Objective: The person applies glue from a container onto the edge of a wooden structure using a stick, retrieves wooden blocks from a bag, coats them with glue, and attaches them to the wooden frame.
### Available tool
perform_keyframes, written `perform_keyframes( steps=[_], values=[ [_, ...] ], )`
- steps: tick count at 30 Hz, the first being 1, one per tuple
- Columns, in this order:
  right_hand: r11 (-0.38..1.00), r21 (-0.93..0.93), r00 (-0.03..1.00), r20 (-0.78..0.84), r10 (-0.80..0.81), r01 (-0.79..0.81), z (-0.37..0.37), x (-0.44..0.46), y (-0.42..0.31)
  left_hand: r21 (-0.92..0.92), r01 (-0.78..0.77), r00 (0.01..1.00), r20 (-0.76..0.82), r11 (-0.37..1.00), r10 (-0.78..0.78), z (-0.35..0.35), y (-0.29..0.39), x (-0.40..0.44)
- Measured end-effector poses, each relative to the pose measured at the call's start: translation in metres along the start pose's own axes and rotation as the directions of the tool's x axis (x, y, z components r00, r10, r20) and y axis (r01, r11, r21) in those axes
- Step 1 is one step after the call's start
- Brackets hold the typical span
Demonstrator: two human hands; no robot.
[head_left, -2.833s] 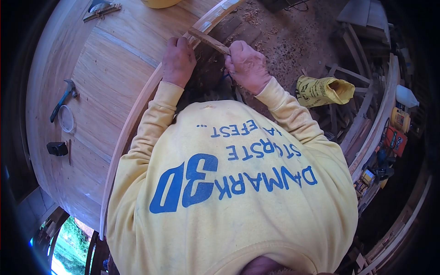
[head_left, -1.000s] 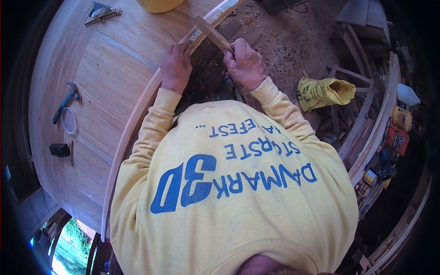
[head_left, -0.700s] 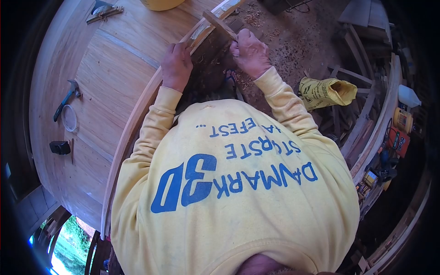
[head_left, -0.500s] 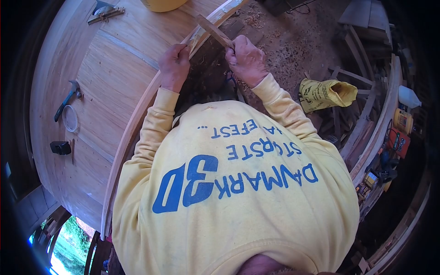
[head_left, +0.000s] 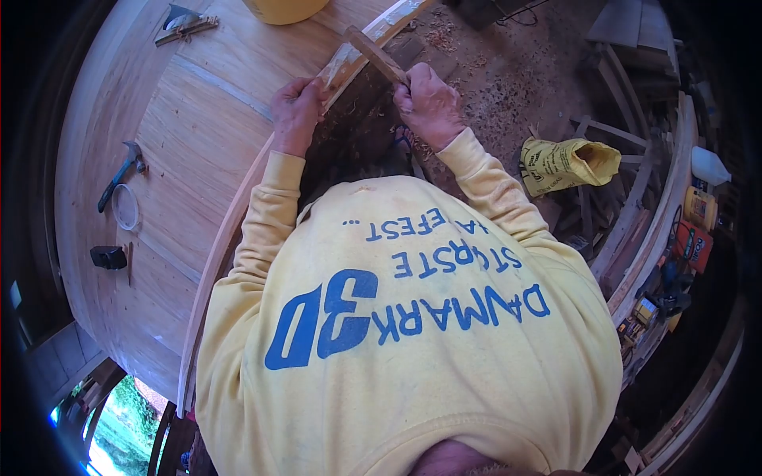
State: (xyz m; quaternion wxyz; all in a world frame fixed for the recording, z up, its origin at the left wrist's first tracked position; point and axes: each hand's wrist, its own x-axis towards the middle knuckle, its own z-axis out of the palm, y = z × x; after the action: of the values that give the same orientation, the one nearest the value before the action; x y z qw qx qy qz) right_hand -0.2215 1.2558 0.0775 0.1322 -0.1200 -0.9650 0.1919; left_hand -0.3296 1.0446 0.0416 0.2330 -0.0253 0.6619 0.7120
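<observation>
My right hand (head_left: 431, 107) is closed round one end of a flat wooden stick (head_left: 375, 54). The stick's far end reaches across the edge strip (head_left: 344, 65) of a large curved wooden surface, where pale whitish smears show. My left hand (head_left: 297, 115) is at the same edge, below the stick, its fingers curled and pinched together. What lies between those fingertips is too small to make out. Both hands are apart, with the stick angled between them.
On the wooden surface (head_left: 198, 143) lie a hammer (head_left: 117, 176), a clear round lid or ring (head_left: 125, 207), a black block-like item (head_left: 108, 257) and a hand plane (head_left: 182, 24). A yellow bucket (head_left: 286, 8) stands farther along. Right: a yellow bag (head_left: 559, 165), timber, shavings on the floor.
The stick and my right hand have shifted slightly to the right. My left hand has moved a little left along the edge, fingers still pinched. The whole view has shifted slightly.
</observation>
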Motion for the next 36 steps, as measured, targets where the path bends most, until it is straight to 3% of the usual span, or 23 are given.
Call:
perform_keyframes(
  steps=[4,6,8,9,12,13,17,23,26,32,35,36],
  values=[
    [0.976,0.187,0.993,-0.008,0.114,-0.110,-0.013,-0.014,-0.021,-0.325,0.150,0.989,0.060,0.934,-0.137,-0.015,0.004,0.005],
    [0.883,0.429,0.981,0.063,0.183,-0.192,-0.004,-0.019,-0.009,-0.543,0.217,0.962,0.258,0.811,-0.084,-0.022,0.001,0.005],
    [0.669,0.684,0.957,0.191,0.219,-0.290,0.000,-0.023,0.000,-0.655,0.301,0.916,0.401,0.693,-0.019,-0.027,-0.002,0.004],
    [0.456,0.781,0.904,0.340,0.261,-0.425,-0.004,-0.026,-0.005,-0.678,0.338,0.894,0.448,0.653,0.003,-0.026,-0.002,0.000],
    [0.145,0.804,0.814,0.549,0.192,-0.577,-0.021,-0.025,-0.034,-0.684,0.386,0.835,0.544,0.620,0.081,-0.022,0.000,0.001],
    [0.122,0.789,0.795,0.579,0.182,-0.602,-0.023,-0.025,-0.039,-0.682,0.394,0.814,0.570,0.616,0.110,-0.021,0.002,-0.001],
    [0.104,0.786,0.792,0.598,0.127,-0.610,-0.034,-0.029,-0.047,-0.653,0.386,0.769,0.618,0.652,0.163,-0.022,0.010,-0.009],
    [0.262,0.786,0.828,0.546,0.131,-0.560,-0.038,-0.044,-0.062,-0.619,0.312,0.809,0.571,0.721,0.140,-0.023,0.007,-0.013],
    [0.145,0.789,0.802,0.584,0.127,-0.597,-0.050,-0.048,-0.070,-0.605,0.234,0.824,0.539,0.761,0.175,-0.019,0.004,-0.015],
    [0.100,0.864,0.870,0.492,0.044,-0.493,-0.078,-0.048,-0.043,-0.498,0.126,0.881,0.454,0.858,0.134,-0.024,-0.007,-0.010],
    [0.307,0.855,0.908,0.377,0.185,-0.417,-0.085,-0.049,-0.022,-0.377,-0.029,0.911,0.371,0.926,0.180,-0.016,0.010,-0.015],
    [0.392,0.833,0.919,0.326,0.222,-0.390,-0.085,-0.048,-0.012,-0.246,-0.213,0.903,0.321,0.946,0.287,-0.011,0.014,-0.013]
  ],
)
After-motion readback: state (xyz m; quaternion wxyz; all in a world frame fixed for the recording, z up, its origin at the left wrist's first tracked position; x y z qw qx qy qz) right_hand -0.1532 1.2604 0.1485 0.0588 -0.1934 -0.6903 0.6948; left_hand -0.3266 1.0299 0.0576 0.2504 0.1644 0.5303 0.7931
